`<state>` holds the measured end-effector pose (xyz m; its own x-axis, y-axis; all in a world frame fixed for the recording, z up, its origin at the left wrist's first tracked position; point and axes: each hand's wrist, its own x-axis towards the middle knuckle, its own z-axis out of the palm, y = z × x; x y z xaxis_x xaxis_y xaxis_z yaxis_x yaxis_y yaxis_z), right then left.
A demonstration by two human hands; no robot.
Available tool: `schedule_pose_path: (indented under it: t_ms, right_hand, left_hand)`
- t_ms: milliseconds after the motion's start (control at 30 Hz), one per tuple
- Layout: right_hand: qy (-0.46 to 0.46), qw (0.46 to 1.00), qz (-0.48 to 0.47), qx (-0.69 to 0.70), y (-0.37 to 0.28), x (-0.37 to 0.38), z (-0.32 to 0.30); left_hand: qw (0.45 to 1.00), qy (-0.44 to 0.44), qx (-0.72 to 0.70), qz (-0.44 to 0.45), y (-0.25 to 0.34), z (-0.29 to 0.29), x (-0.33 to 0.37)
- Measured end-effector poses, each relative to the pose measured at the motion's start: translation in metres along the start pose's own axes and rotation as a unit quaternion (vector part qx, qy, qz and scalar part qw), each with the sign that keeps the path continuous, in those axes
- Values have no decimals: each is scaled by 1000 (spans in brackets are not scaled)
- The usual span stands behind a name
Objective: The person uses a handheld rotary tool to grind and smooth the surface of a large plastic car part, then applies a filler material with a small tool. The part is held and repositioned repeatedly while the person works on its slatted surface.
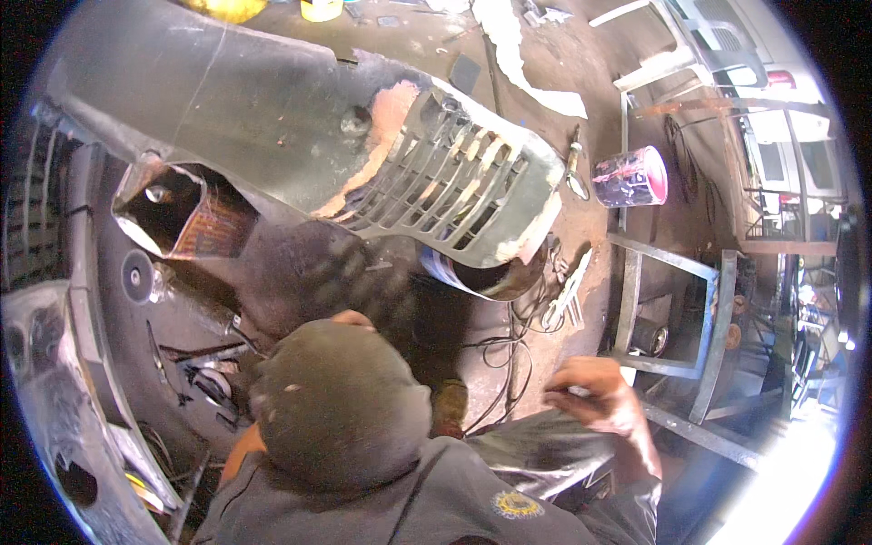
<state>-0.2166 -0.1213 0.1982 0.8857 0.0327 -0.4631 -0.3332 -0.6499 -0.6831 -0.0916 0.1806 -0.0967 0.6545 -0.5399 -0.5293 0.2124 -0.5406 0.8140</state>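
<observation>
My right hand (592, 396) is raised over my right thigh, fingers curled closed. A small pale spot shows between them; what it is I cannot make out. A large rounded dark grey cloth form (341, 400) fills the lower middle and hides most of my left side. Beyond its far edge a bit of skin (352, 318) shows, perhaps my left hand; its fingers are hidden. Ahead lies a long grey vehicle bumper (272, 118) with a slatted grille (436, 177) and pinkish filler patches. Its grille end lies over a round can (477, 277). Neither hand visibly touches the bumper.
An angle grinder (150, 280) with a round disc lies at left, near a dark open box-like container (177, 213). A stained paint tin (627, 177) stands at right, beside a metal frame (677, 363). Cables (513, 354) loop across the floor near a boot (450, 404).
</observation>
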Motion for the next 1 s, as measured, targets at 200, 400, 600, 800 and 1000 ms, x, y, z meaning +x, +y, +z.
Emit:
schedule_pose_path:
  t_ms: [200, 400, 600, 800, 1000]
  right_hand:
    - [263, 960, 93, -37, -31, -36, -25]
    - [184, 958, 203, -89, -34, -38, -50]
    - [89, 933, 274, -217, -33, -7, -73]
    - [162, 885, 246, -362, 82, 12, -123]
    - [205, 884, 187, -377, 225, 65, -148]
  left_hand:
    - [975, -219, -45, -9, -28, 37, 28]
    - [952, -293, -84, -19, -53, 39, 30]
    - [939, -326, -112, -15, -67, 41, 22]
    - [950, -294, -102, -16, -58, 30, 18]
    - [976, -185, -106, -36, -45, 15, 0]
